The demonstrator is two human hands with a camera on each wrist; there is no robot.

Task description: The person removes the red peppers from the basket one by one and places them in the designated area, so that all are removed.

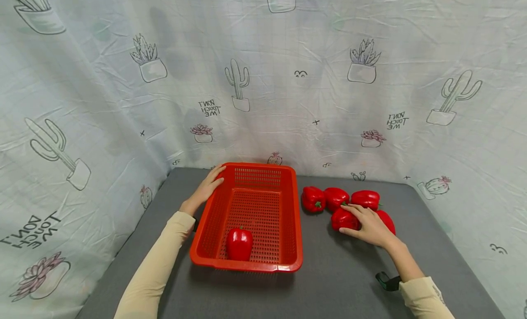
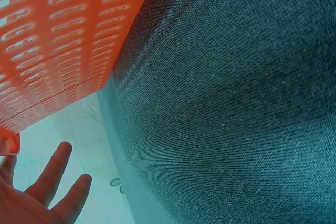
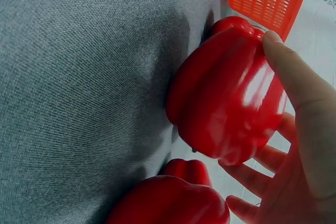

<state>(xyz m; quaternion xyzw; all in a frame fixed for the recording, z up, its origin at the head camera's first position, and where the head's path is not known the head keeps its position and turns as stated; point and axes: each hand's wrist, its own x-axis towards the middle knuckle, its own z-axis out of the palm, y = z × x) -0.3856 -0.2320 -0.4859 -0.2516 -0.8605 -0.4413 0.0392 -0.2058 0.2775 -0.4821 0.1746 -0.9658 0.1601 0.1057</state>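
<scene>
A red plastic basket (image 1: 247, 267) stands in the middle of the table, with one red bell pepper (image 1: 239, 244) lying in its near left part. My left hand (image 1: 207, 187) rests on the basket's far left rim. In the left wrist view two of its fingers stretch out straight and spread beside the perforated basket wall (image 2: 68, 40). To the right of the basket, my right hand (image 1: 370, 226) holds another red bell pepper (image 3: 226, 98), thumb on one side and fingertips along the other. That pepper sits at the front of a small group.
Around the right hand lie more bell peppers: one nearest the basket (image 1: 312, 196), others behind (image 1: 335, 196) and at the far right (image 1: 364, 198), and one partly hidden by the hand (image 1: 387, 222). A printed curtain (image 1: 263, 90) hangs behind the grey table (image 1: 329, 287).
</scene>
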